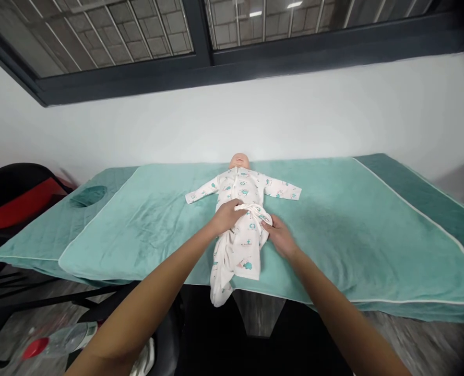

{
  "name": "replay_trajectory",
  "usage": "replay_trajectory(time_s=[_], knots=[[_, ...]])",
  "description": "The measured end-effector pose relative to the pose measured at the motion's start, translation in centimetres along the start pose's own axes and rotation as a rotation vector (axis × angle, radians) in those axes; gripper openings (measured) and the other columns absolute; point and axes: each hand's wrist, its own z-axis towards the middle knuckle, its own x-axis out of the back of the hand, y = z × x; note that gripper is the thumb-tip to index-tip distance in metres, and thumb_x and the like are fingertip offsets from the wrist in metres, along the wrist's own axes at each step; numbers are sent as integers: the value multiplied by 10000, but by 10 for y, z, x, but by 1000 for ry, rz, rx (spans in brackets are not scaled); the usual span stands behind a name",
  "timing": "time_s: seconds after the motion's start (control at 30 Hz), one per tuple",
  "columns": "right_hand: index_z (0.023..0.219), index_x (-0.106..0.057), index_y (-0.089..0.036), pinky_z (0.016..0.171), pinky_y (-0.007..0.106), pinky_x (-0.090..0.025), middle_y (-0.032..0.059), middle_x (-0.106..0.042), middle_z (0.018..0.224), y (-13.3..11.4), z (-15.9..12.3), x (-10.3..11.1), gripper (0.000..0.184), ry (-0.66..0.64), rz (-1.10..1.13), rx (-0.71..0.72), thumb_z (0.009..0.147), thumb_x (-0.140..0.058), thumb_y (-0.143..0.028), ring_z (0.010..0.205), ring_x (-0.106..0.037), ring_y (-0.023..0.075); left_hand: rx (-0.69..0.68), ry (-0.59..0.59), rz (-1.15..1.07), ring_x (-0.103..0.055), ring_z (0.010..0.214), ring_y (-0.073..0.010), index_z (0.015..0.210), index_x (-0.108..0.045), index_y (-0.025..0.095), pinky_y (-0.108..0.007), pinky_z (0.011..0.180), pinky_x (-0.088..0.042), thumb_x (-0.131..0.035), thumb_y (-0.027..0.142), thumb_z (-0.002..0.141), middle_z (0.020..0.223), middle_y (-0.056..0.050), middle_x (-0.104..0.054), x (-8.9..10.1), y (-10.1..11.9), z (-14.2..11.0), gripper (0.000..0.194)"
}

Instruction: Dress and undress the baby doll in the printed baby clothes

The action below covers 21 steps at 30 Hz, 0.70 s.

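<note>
A baby doll (pixel 239 160) lies on its back on the green-covered bed, its head toward the wall. It wears a white printed baby outfit (pixel 249 250) with the sleeves spread out to both sides. At the waist, my left hand (pixel 227 216) is closed on the bunched cloth. My right hand (pixel 282 237) pinches the outfit's edge on the other side, thumb on top. The lower part lies crumpled, with one leg end hanging over the bed's front edge. Whether top and bottom are one garment, I cannot tell. The doll's limbs are hidden in the cloth.
The green bed cover (pixel 333 224) stretches to both sides, with a face hole (pixel 88 196) at the left end. A white wall and dark window frame (pixel 138 83) stand behind. A red-and-black chair (pixel 20 198) is at left. Below lies a bottle with a red cap (pixel 36 348).
</note>
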Motion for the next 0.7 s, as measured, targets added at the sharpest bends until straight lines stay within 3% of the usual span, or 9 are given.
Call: replay_trajectory(time_s=[0.17,0.23,0.3,0.37,0.47,0.53,0.63,0.7], knots=[[980,-630,-208,947,380,-459,86,-608,1274,-21,15,5,365,-137,-183,184,772,-706,-498,1139,-566,260,64,-162,-460,-547,1205,-280,1167,-625,200,-351,960,-439,-726,375,739,1361,-92,-569,29,3,-22,474],[996,-623,-211,893,370,-475,80,-637,1161,-28,20,5,318,-51,-309,233,846,-621,-492,1019,-600,234,71,-201,-531,-492,1300,-286,1243,-608,217,-360,1027,-413,-746,387,743,1460,-93,-498,34,2,-29,546],[1024,-620,-203,844,372,-481,80,-629,1072,-32,27,2,281,116,-503,324,880,-569,-439,906,-598,220,77,-218,-559,-486,1315,-278,1267,-603,226,-365,1054,-399,-721,426,780,1443,-88,-521,30,-1,-33,539],[1091,-617,-194,884,384,-465,98,-600,1103,-37,35,-5,263,169,-723,471,865,-568,-317,969,-578,239,92,-191,-590,-510,1291,-268,1291,-588,233,-364,1051,-407,-681,472,816,1393,-82,-566,21,-6,-34,540],[1152,-614,-195,957,389,-419,114,-578,1148,-50,48,-22,339,-10,-1029,619,820,-559,-155,1105,-525,272,118,-82,-641,-551,1233,-263,1270,-594,221,-355,1014,-431,-641,516,840,1332,-83,-608,4,-17,-36,524],[1057,-631,-202,897,372,-424,106,-597,1075,-60,54,-31,250,-103,-1174,611,833,-546,-131,1038,-541,266,117,4,-670,-564,1202,-257,1227,-614,208,-342,1001,-430,-627,519,852,1308,-83,-622,-4,-24,-37,488],[886,-593,-208,772,333,-422,79,-608,943,-66,57,-35,80,-70,-1157,543,908,-520,-233,884,-564,227,108,99,-712,-572,1160,-239,1155,-640,205,-317,976,-425,-638,504,852,1233,-65,-650,-11,-32,-39,426],[847,-542,-212,711,311,-425,45,-590,855,-61,56,-26,181,128,-925,448,940,-490,-358,790,-561,197,104,122,-752,-587,1096,-224,1098,-651,206,-299,934,-431,-639,498,853,1125,-46,-674,-12,-37,-40,381]])
